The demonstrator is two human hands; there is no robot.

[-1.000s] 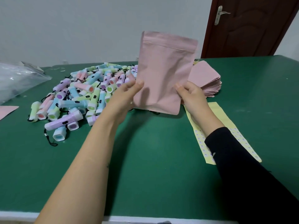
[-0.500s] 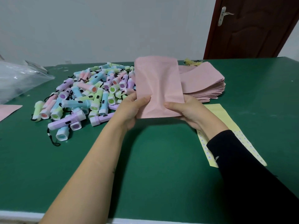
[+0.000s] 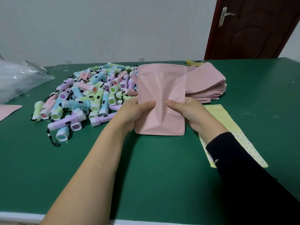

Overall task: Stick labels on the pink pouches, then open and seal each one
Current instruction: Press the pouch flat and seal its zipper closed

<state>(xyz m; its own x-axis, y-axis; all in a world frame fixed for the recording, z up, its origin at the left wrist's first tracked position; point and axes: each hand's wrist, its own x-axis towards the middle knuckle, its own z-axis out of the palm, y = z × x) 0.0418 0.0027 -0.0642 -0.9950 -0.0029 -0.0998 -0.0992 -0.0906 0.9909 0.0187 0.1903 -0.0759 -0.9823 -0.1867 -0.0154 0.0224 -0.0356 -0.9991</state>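
Observation:
I hold one pink zip pouch (image 3: 161, 88) by its lower half, its bottom edge close to the green table (image 3: 154, 168) and its zip end pointing away from me. My left hand (image 3: 133, 114) grips its left side, thumb on the front. My right hand (image 3: 193, 112) grips the right side the same way. The front creases between my thumbs. No label shows on this face. A stack of flat pink pouches (image 3: 207, 83) lies behind to the right. A yellow label sheet (image 3: 227, 125) lies under my right wrist.
A heap of pastel toy flashlights (image 3: 90, 98) with black cords fills the table left of the pouch. A clear plastic bag (image 3: 17, 78) sits at far left, with a single pink pouch (image 3: 8, 111) at the left edge. A brown door (image 3: 253, 28) stands behind.
The pouch has come down from upright in the air to low over the table. Both hands slid in and now pinch its lower front with thumbs close together.

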